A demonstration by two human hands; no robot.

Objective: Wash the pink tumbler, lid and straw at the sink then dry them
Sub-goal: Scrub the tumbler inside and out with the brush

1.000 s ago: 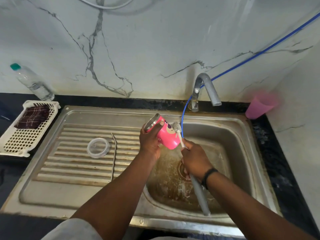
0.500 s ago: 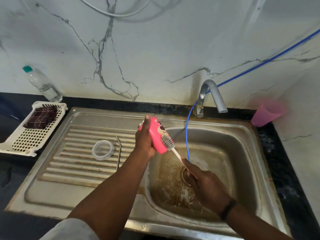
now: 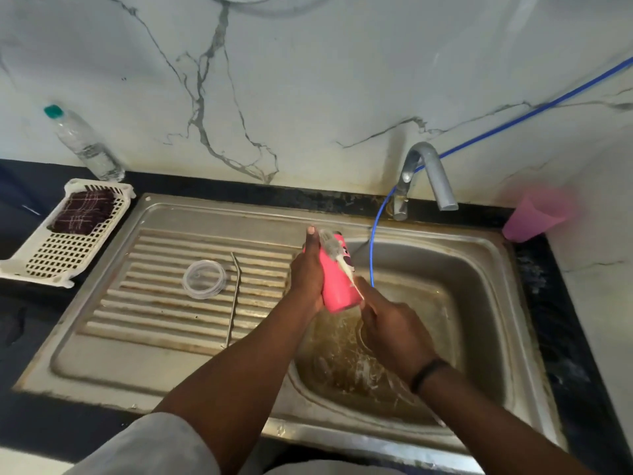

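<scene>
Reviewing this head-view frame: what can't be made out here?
- Mouth of the pink tumbler: it faces away, and the left hand covers one side.
- Handle of the white bottle brush: buried in the right hand.
- Brush bristles: motion-blurred.
- Translucent pink plastic cup: blurred, contents unreadable.
- Sink drain: behind the right hand.

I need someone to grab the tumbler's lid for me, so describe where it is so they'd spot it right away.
Look at the steel sink, then at its ribbed draining board left of the basin. The lid lies flat on those ribs, just left of the thin metal straw. It is the only round, clear plastic ring there; the straw is long and straight.
</scene>
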